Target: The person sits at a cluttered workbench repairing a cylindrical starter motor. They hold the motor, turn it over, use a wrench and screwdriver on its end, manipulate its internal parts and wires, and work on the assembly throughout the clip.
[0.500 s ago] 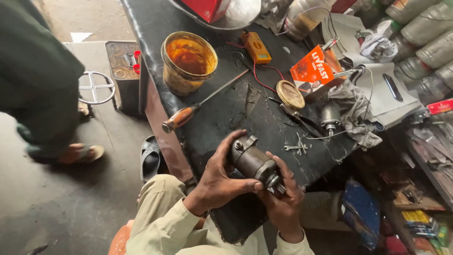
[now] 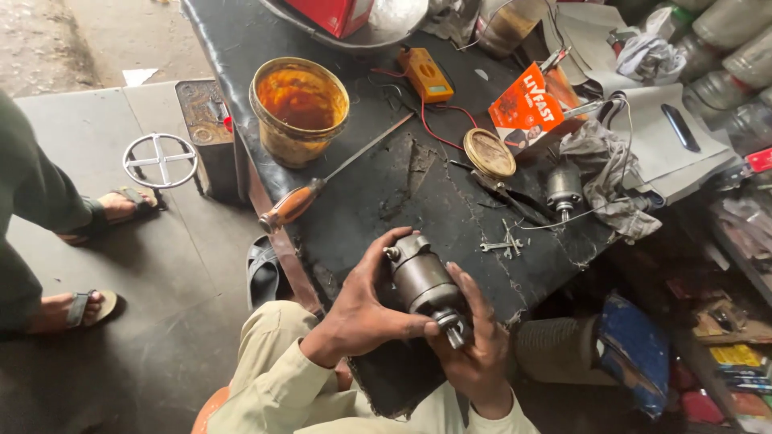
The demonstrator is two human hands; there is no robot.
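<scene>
Both hands were clamped on the grey starter motor [image 2: 424,283] just above the near edge of the black workbench [image 2: 241,48], the left hand [image 2: 362,309] wrapping its body and the right hand [image 2: 474,354] cupping the geared end (pinion pointing toward the lap). It looked like an inspection step; a next move would call for a firm hold, with the orange-handled screwdriver [image 2: 293,205] lying well apart on the bench.

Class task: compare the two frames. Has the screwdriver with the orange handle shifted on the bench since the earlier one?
No. The screwdriver lies as before, its handle at the bench edge and its tip pointing toward the orange-stained tub.
</scene>
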